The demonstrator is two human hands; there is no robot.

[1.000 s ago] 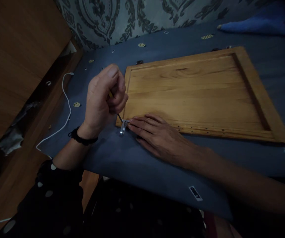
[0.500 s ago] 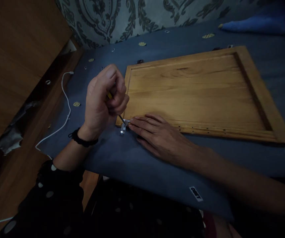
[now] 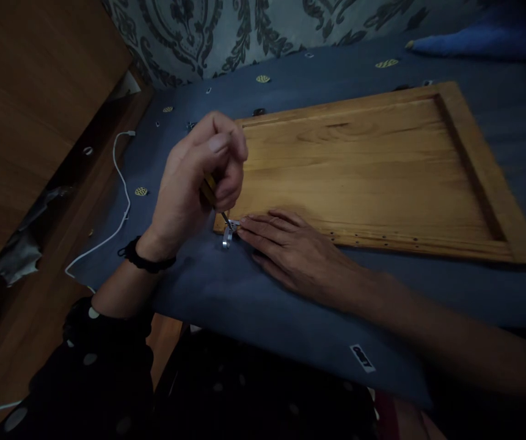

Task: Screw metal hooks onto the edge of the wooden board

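One bracket (image 3: 227, 238) seemingly overhangs the panel (image 3: 345, 165) at its edge.

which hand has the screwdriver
The left hand, wearing the black wristband, grips the yellow-handled screwdriver; the right hand rests flattened against the wooden panel.

yellow tool handle (image 3: 208, 190) partly hidden by left grip (image 3: 197, 177), right forearm (image 3: 409, 315) cut off

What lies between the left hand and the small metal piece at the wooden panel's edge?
In the head view, the thin shaft of a yellow-handled tool runs from the left hand down to the metal piece.
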